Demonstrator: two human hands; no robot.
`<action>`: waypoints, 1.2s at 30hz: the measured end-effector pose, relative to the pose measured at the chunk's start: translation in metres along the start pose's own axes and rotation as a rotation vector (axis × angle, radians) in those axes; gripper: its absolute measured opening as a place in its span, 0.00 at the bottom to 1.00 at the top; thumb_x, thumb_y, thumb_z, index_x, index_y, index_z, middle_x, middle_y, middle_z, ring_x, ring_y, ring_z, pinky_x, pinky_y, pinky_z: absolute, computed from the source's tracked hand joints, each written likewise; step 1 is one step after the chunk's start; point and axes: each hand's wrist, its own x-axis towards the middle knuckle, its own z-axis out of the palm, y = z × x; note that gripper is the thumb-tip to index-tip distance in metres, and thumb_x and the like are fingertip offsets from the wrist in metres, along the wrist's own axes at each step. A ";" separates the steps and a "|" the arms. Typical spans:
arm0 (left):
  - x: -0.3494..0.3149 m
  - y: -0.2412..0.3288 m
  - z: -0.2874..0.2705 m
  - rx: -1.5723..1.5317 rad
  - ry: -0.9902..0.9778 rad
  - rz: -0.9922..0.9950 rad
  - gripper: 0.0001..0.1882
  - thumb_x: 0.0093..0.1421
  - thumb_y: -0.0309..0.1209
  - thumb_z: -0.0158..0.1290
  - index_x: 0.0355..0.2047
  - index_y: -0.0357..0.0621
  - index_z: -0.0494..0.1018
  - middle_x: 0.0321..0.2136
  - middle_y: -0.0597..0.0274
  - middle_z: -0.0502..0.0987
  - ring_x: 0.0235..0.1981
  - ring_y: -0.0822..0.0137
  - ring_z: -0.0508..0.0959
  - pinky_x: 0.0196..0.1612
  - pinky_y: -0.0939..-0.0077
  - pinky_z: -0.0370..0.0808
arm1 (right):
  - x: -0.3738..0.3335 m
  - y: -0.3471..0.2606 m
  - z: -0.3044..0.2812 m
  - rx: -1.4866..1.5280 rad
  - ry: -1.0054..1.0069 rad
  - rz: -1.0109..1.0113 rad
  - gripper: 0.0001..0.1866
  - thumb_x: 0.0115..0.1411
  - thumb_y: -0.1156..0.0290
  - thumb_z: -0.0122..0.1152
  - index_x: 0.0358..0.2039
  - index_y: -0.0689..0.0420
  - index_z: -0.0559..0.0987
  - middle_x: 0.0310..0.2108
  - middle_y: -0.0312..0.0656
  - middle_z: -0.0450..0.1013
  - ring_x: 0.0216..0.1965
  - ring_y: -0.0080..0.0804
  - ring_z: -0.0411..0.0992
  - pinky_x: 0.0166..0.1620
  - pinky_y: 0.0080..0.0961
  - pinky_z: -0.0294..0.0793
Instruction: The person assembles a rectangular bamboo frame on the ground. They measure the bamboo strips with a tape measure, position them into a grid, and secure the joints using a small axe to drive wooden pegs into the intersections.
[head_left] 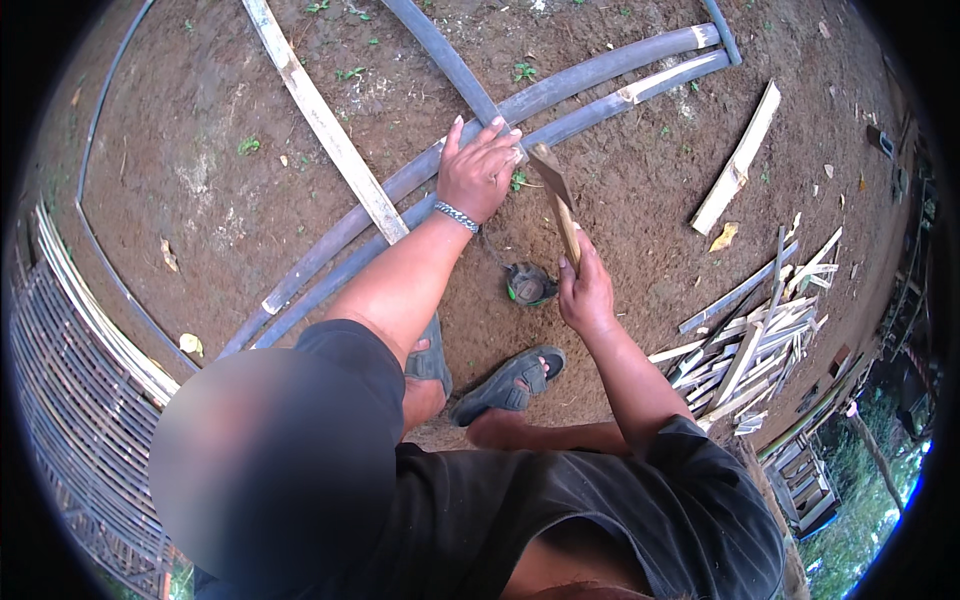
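Note:
My left hand (478, 175), wearing a chain bracelet, lies palm down with fingers stretched over the near end of a dark bamboo strip (445, 60). That end rests across two long bamboo strips (590, 82) on the ground. My right hand (588, 288) is closed around the wooden handle of a tool with a dark metal head (556, 182); I cannot tell whether it is a hatchet or a hammer. The head is just right of my left fingertips, close to the strip's end. Between my hands, a black and green tape measure (530, 287) lies on the soil.
A pale bamboo slat (320, 115) crosses the long strips at left. At right are a split bamboo piece (738, 160) and a heap of offcuts (750, 350). A slatted bamboo panel (85, 400) stands at far left. My sandalled foot (512, 385) is below the tape measure.

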 end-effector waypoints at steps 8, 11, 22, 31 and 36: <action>0.002 0.001 -0.001 0.026 0.001 0.014 0.03 0.57 0.27 0.64 0.31 0.50 0.80 0.48 0.71 0.85 0.61 0.66 0.77 0.71 0.47 0.57 | 0.001 -0.006 -0.004 0.055 0.072 -0.062 0.29 0.68 0.70 0.57 0.69 0.49 0.65 0.58 0.55 0.73 0.55 0.59 0.75 0.55 0.46 0.77; 0.000 0.000 -0.001 0.034 -0.001 0.014 0.03 0.57 0.27 0.64 0.31 0.51 0.80 0.47 0.71 0.85 0.61 0.66 0.77 0.71 0.47 0.57 | 0.004 -0.008 -0.007 -0.053 -0.147 0.132 0.29 0.68 0.72 0.57 0.69 0.50 0.65 0.59 0.56 0.73 0.56 0.59 0.75 0.56 0.45 0.77; 0.000 0.001 -0.001 0.025 0.010 0.008 0.03 0.58 0.27 0.64 0.31 0.51 0.81 0.47 0.71 0.85 0.62 0.67 0.77 0.71 0.48 0.57 | 0.004 -0.015 -0.011 -0.037 -0.151 0.172 0.30 0.67 0.73 0.57 0.69 0.52 0.64 0.61 0.55 0.71 0.59 0.56 0.73 0.57 0.44 0.76; -0.001 -0.001 0.000 0.040 0.008 0.014 0.03 0.57 0.28 0.64 0.30 0.51 0.81 0.47 0.71 0.85 0.61 0.67 0.77 0.71 0.47 0.56 | 0.001 -0.014 -0.010 -0.026 -0.135 0.137 0.29 0.67 0.73 0.58 0.68 0.53 0.65 0.61 0.54 0.71 0.57 0.58 0.74 0.56 0.46 0.76; 0.000 0.001 0.001 0.043 0.003 0.008 0.03 0.57 0.28 0.64 0.30 0.52 0.81 0.47 0.72 0.85 0.61 0.67 0.77 0.71 0.47 0.56 | -0.004 -0.002 0.000 -0.013 0.032 -0.030 0.31 0.66 0.74 0.59 0.68 0.52 0.64 0.60 0.54 0.72 0.57 0.58 0.74 0.56 0.46 0.77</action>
